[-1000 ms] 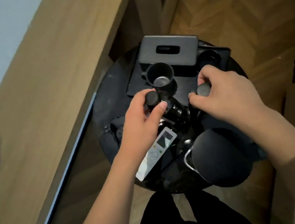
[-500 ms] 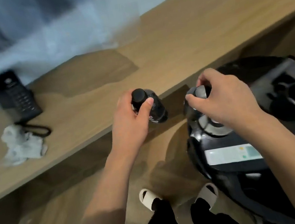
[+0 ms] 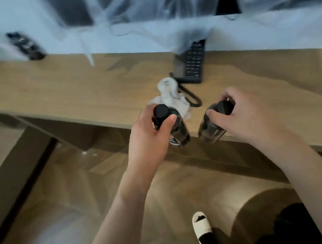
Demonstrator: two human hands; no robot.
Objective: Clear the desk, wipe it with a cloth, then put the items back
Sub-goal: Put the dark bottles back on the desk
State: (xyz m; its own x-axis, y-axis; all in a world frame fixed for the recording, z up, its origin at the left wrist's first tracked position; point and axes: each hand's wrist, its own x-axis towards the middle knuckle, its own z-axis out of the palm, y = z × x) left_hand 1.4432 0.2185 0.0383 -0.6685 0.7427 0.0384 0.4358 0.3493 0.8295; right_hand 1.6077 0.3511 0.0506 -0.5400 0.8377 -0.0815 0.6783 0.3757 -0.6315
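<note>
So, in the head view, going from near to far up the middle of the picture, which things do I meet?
Slipper → left hand gripping a dark bottle → crumpled white cloth on the desk → black telephone → clear plastic sheet at the back.

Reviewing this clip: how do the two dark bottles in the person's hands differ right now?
The left bottle, held by the left hand, hangs in front of the cloth, its base leaning right; a white label shows near its base. The right bottle, held by the right hand, leans the other way, with no label visible. Both are dark with black caps, gripped near the neck over the desk front edge.
</note>
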